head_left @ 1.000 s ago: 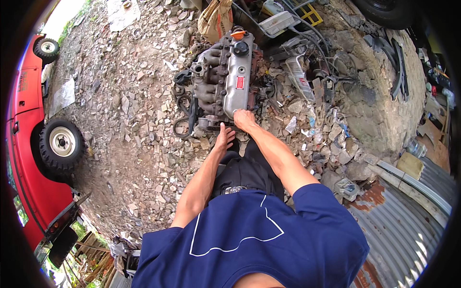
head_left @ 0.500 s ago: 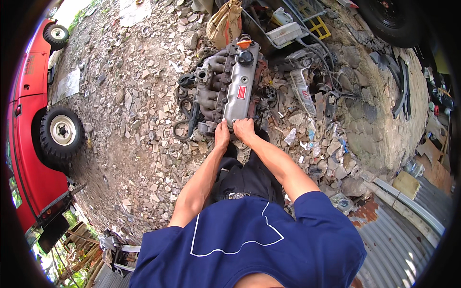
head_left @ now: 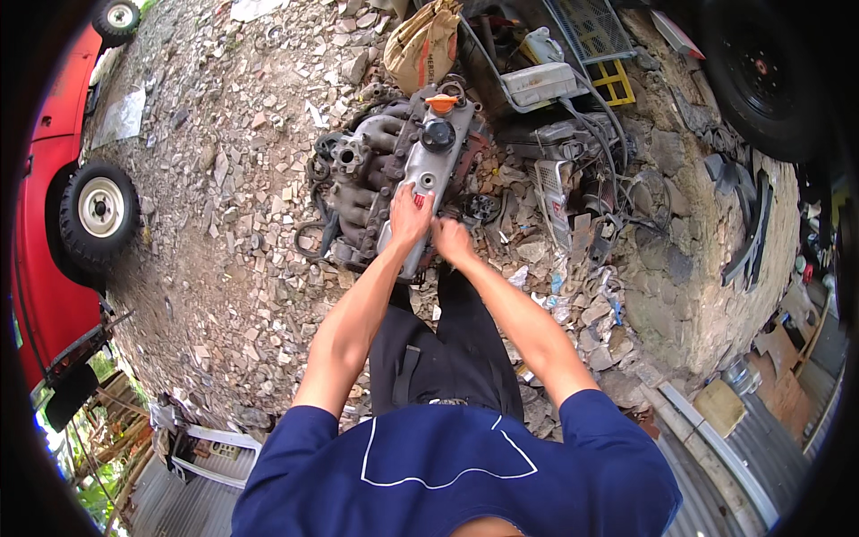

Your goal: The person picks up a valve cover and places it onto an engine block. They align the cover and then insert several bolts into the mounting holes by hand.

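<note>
An engine (head_left: 358, 201) with grey intake runners stands on the rubble in front of my legs. Along its top runs a silver valve cover (head_left: 436, 161), bearing a black round oil cap (head_left: 438, 135) and a red label. My left hand (head_left: 410, 217) rests on the near half of the cover, fingers apart and partly over the label. Against the cover's right edge, near its close end, my right hand (head_left: 452, 240) is closed with its fingers curled; anything inside it is hidden. An orange piece (head_left: 441, 103) sits at the cover's far end.
Stony ground (head_left: 224, 224) surrounds the engine. A brown sack (head_left: 423, 49) stands just behind it. Metal parts and hoses (head_left: 573, 134) lie to the right, before a stone wall. A red vehicle (head_left: 58, 242) is at far left; corrugated sheets (head_left: 698, 465) lie lower right.
My left hand has moved forward from the cover's near end onto its top. My right hand has shifted to the cover's right edge. The view has also shifted.
</note>
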Available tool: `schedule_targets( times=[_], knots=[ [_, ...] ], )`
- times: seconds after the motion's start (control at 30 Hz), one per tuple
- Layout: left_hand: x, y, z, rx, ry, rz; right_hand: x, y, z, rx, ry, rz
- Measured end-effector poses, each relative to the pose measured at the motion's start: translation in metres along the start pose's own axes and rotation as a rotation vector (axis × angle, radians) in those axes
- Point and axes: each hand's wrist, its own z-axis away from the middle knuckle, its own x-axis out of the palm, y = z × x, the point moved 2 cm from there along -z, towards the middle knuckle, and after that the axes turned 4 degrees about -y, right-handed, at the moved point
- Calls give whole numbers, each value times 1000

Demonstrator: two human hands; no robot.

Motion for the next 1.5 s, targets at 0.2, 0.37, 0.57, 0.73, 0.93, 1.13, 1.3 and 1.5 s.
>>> schedule_targets(
  times=[0.2,0.37,0.57,0.73,0.93,1.13,1.3,1.5],
  knots=[
    [44,18,-66,173,258,-344,-111,-7,-137,-134,195,73],
    [48,18,-73,198,309,-299,-165,-43,-213,-363,181,303],
    [51,14,-78,199,269,-335,-167,-42,-258,-592,51,729],
    [48,16,-81,182,253,-331,-168,-48,-273,-642,-75,841],
    [47,16,-82,178,247,-342,-170,-53,-277,-490,-195,739],
    [48,14,-82,157,246,-324,-166,-50,-271,-425,-88,691],
    [46,16,-82,148,235,-313,-171,-55,-278,-676,-86,875],
    [46,18,-83,140,229,-314,-169,-52,-285,-629,-138,805]
  ],
)
